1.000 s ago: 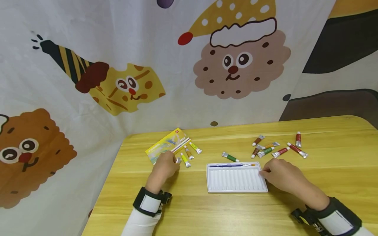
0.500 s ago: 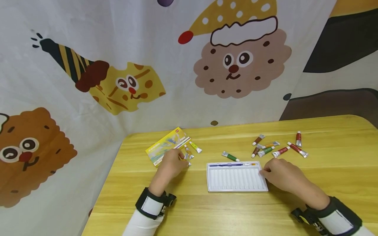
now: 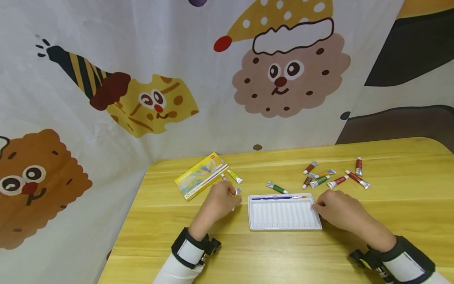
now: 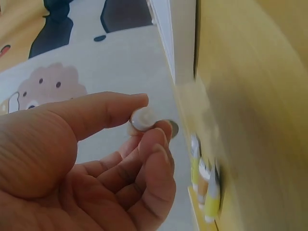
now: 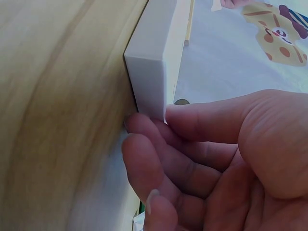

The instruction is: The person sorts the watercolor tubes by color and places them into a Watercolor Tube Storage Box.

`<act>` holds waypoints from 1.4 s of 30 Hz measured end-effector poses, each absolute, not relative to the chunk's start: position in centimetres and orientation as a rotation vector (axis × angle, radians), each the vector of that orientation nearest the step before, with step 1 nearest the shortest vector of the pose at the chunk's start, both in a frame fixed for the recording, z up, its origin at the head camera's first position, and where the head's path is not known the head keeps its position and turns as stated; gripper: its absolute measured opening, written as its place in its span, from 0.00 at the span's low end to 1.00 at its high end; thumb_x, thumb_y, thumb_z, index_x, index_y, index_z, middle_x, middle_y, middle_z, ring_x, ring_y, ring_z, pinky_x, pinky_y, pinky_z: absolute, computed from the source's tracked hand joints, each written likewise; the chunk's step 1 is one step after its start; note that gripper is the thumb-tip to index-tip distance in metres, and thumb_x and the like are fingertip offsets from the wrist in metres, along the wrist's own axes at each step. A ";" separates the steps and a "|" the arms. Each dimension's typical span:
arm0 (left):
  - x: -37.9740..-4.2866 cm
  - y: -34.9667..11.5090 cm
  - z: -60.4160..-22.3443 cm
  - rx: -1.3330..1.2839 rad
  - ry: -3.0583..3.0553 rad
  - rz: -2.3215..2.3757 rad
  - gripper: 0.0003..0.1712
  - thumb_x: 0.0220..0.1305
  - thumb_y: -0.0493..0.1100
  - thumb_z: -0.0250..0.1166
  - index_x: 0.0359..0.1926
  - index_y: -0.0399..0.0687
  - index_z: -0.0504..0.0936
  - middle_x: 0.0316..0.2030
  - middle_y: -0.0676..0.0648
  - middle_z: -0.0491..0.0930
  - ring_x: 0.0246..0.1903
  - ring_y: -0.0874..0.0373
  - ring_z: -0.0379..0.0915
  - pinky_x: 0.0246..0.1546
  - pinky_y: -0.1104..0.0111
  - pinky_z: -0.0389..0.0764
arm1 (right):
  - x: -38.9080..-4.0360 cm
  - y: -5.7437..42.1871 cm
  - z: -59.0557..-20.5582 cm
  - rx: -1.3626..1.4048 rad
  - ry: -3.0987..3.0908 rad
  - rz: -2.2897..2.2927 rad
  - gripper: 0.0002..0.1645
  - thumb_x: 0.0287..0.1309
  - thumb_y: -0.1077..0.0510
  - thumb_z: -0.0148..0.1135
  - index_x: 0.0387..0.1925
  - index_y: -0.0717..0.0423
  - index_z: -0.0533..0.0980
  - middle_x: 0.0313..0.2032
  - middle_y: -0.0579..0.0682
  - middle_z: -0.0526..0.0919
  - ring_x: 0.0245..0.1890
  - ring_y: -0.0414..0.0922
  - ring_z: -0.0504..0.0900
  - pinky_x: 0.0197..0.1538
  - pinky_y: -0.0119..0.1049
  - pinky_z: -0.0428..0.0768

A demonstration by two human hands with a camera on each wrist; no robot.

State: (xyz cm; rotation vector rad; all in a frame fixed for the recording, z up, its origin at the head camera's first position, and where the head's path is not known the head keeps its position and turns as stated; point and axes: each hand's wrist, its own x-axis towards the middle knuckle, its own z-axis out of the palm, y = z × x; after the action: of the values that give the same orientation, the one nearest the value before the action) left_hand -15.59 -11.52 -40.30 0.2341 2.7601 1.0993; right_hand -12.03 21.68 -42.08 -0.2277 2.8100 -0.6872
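Note:
My left hand (image 3: pixel 220 199) pinches a small paint tube (image 3: pixel 238 191) between thumb and fingertips, left of the white tray (image 3: pixel 285 227). In the left wrist view its white cap (image 4: pixel 143 118) points at the camera; the fingers hide most of its body. My right hand (image 3: pixel 340 211) pinches the tray's right end, with the thumb on the rim and fingers underneath at the tray wall (image 5: pixel 147 86) in the right wrist view. A blue-handled paintbrush (image 3: pixel 276 198) lies in the tray's back groove. The tray's narrow slots hold no tubes.
A yellow paint box (image 3: pixel 201 177) lies at the back left, with a yellow tube (image 3: pixel 235 176) beside it. Behind the tray is a green tube (image 3: pixel 277 187). Several red, brown, green and ochre tubes (image 3: pixel 320 180) are scattered at the back right. A printed cloth (image 3: pixel 220 130) hangs behind the table.
My left hand has moved right from the box toward the tray, carrying the paint tube it pinches. The right hand and the tray have stayed in place.

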 end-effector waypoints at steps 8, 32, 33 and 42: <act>-14.9 -9.9 -40.5 0.244 2.720 1.086 0.11 0.60 0.37 0.74 0.30 0.42 0.77 0.16 0.53 0.69 0.18 0.59 0.67 0.21 0.69 0.66 | -12.0 21.8 -42.2 -0.232 2.814 -0.686 0.10 0.67 0.58 0.67 0.29 0.53 0.85 0.17 0.44 0.67 0.18 0.42 0.67 0.25 0.36 0.62; -13.3 -7.7 -41.3 0.190 2.612 1.083 0.25 0.67 0.39 0.69 0.13 0.48 0.71 0.07 0.56 0.65 0.06 0.65 0.61 0.09 0.73 0.57 | -11.9 21.8 -42.2 -0.258 2.840 -0.679 0.14 0.68 0.57 0.67 0.23 0.50 0.82 0.15 0.42 0.64 0.17 0.41 0.65 0.24 0.35 0.60; -13.3 -7.7 -41.3 0.187 2.606 1.072 0.26 0.67 0.39 0.69 0.12 0.48 0.71 0.06 0.56 0.65 0.06 0.65 0.60 0.08 0.73 0.57 | -11.9 21.8 -42.2 -0.257 2.841 -0.679 0.14 0.68 0.57 0.67 0.24 0.50 0.82 0.15 0.42 0.64 0.17 0.41 0.65 0.24 0.35 0.60; -13.3 -7.7 -41.7 0.189 2.592 1.017 0.27 0.67 0.42 0.71 0.13 0.48 0.71 0.07 0.57 0.64 0.07 0.64 0.60 0.08 0.73 0.56 | -11.9 21.7 -42.3 -0.263 2.847 -0.686 0.13 0.67 0.58 0.67 0.25 0.51 0.83 0.16 0.42 0.65 0.17 0.41 0.65 0.24 0.36 0.60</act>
State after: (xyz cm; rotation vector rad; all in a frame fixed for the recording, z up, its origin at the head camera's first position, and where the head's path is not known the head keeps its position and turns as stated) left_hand -13.28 -7.70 -41.73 0.1894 2.5916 1.0171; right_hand -11.92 21.74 -42.28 -0.2634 2.8469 -0.6863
